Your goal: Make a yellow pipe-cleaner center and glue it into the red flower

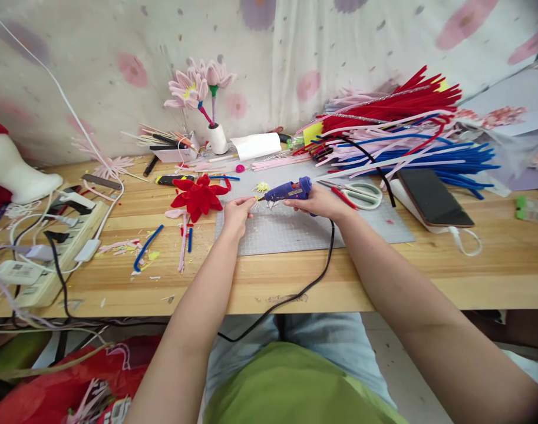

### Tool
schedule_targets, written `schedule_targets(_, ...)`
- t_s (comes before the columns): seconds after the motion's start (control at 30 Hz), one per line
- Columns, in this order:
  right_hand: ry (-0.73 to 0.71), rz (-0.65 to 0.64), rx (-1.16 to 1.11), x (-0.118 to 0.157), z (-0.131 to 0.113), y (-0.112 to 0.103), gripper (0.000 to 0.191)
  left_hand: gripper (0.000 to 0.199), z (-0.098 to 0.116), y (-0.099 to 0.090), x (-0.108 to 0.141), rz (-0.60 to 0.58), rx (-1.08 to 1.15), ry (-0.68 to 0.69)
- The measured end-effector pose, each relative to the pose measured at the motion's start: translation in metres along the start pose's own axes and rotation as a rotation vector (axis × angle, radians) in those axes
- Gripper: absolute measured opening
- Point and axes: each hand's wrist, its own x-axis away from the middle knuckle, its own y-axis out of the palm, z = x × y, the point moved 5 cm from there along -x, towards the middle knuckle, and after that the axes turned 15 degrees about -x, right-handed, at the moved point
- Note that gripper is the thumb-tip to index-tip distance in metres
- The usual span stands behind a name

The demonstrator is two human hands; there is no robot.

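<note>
On the bench (114, 294), a red flower (200, 199) lies at the left edge of the mat (277, 237); above it, the left hand (237, 215) pinches a small pale piece (257, 203) near the glue gun (290, 189), gripped in the right hand's (318, 202) curled fingers.

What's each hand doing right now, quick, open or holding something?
Left hand: closed, pinching a small pale piece, too small to identify.
Right hand: closed, holding the blue glue gun.

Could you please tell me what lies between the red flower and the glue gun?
In the head view, the left hand lies between the red flower and the glue gun.
</note>
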Motion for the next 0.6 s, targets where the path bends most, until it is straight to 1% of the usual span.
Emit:
schedule_targets(0.27, -0.03, 0.005, -0.027, -0.0009, 0.0025, -0.0005, 0.044, 0.016, 0.0013, 0.0002, 0.0013, 0.008, -0.013, -0.005)
schedule_targets(0.6, -0.048, 0.016, -0.024, -0.0011, 0.0022, -0.0025, 0.048, 0.019, -0.0008, 0.0017, -0.0001, -0.018, -0.038, 0.011)
